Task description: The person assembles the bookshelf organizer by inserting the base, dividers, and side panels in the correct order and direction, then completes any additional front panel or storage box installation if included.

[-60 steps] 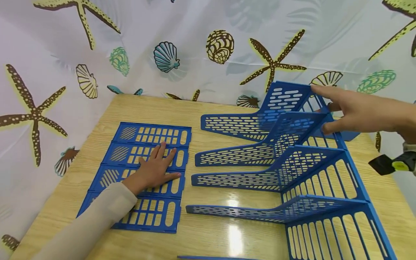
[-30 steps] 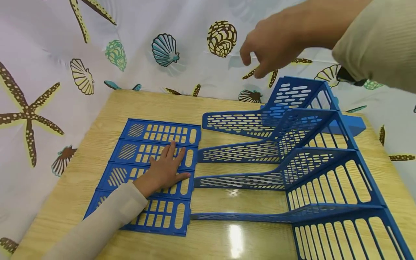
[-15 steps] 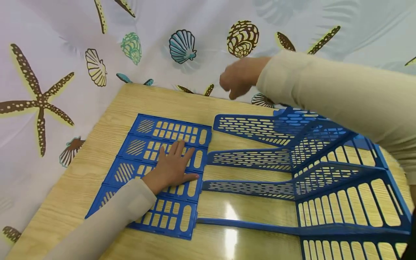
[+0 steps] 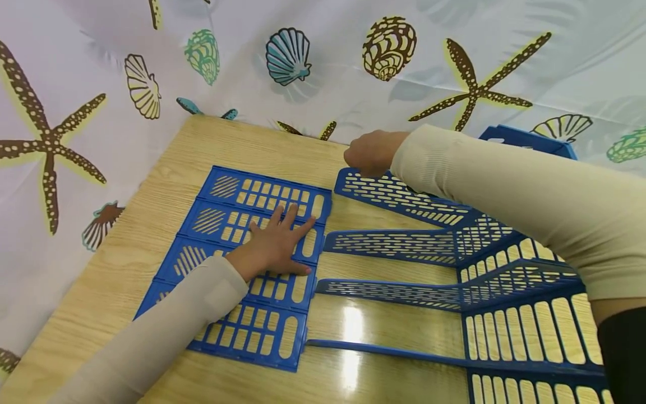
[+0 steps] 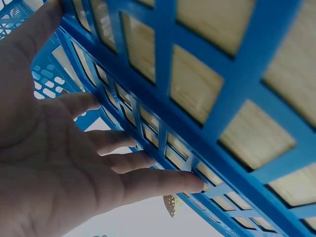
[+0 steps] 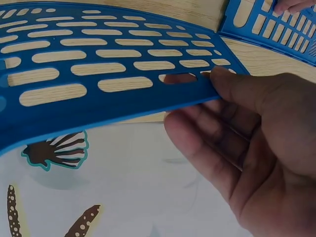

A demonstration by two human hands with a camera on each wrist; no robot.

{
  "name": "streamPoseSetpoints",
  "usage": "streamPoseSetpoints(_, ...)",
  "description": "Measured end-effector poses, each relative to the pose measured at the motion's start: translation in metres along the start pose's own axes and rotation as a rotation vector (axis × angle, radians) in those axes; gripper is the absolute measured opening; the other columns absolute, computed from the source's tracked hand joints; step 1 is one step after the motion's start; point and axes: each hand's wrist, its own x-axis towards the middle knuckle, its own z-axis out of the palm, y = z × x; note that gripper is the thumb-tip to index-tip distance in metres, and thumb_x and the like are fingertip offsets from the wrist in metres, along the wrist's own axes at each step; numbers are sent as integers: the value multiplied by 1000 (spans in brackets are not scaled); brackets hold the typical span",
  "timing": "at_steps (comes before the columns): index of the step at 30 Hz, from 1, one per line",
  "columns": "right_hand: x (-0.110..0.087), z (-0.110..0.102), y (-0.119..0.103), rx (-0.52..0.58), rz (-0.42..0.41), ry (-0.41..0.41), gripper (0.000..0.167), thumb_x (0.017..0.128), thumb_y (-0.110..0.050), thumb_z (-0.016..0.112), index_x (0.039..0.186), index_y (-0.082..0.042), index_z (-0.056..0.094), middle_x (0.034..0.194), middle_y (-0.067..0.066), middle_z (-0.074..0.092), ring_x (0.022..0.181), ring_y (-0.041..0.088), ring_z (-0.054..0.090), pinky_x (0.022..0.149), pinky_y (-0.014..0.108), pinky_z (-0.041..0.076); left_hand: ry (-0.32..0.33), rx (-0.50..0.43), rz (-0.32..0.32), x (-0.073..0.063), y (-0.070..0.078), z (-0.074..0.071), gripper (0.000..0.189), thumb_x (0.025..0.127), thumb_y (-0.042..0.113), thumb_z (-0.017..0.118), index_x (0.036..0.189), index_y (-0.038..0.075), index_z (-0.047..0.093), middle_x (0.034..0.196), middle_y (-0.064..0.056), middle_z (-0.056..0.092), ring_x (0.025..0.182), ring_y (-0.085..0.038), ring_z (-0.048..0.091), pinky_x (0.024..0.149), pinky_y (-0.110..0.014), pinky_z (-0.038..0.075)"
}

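My left hand [image 4: 272,241] lies with fingers spread on a flat blue plastic panel [image 4: 242,208] of several joined, slotted sections. In the left wrist view, its fingertips touch the panel's grid. To the right stands a blue file rack with several perforated dividers. Their low front ends meet the panel's right edge, except around the farthest divider [image 6: 123,106], whose tip sits just off the panel's far corner. My right hand [image 4: 370,152] pinches that tip: in the right wrist view the thumb is on one face, the fingers behind. The right forearm hides part of the rack.
The rack's slotted back [image 4: 525,367] runs along the right side. A pale wooden table [image 4: 166,185] carries everything. Behind it hangs a white cloth [image 4: 333,73] printed with shells and starfish.
My right hand has left the rack's back corner, swung left over the rack and taken hold of the far divider's tip. The panel has slid right under my left hand, closing the gap to the dividers.
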Motion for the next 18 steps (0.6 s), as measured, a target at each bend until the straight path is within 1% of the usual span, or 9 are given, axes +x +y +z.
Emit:
streamPoseSetpoints(4,-4,-3,-3,7,6,5,18,99,-11,57,111,-1,66,102,13,69,80,20,57,80,37,54,-7,-4,6,-1,1,-4,104,84,63,70,162,29,9,169,-16,-5,156,-45,-3,106,-83,21)
streamPoseSetpoints(11,-2,-5,-3,5,-1,15,17,98,-7,57,112,-1,65,105,14,69,83,21,59,82,38,56,-26,-23,12,-3,2,-8,105,84,61,71,162,30,9,170,-15,-6,156,-45,-4,106,-83,21)
streamPoseSetpoints(14,0,-5,-5,-9,4,3,19,98,-9,58,114,-1,65,108,14,69,88,23,63,85,39,57,-25,-31,18,-4,2,-8,104,84,61,71,162,30,10,170,-15,-5,156,-45,-3,106,-84,22)
streamPoseSetpoints(18,8,-2,-10,-58,-4,57,19,99,-8,57,116,-2,65,110,14,70,95,26,67,89,40,58,-21,-24,33,-3,3,-7,104,83,60,73,162,30,12,170,-14,-4,156,-45,-2,105,-84,22)
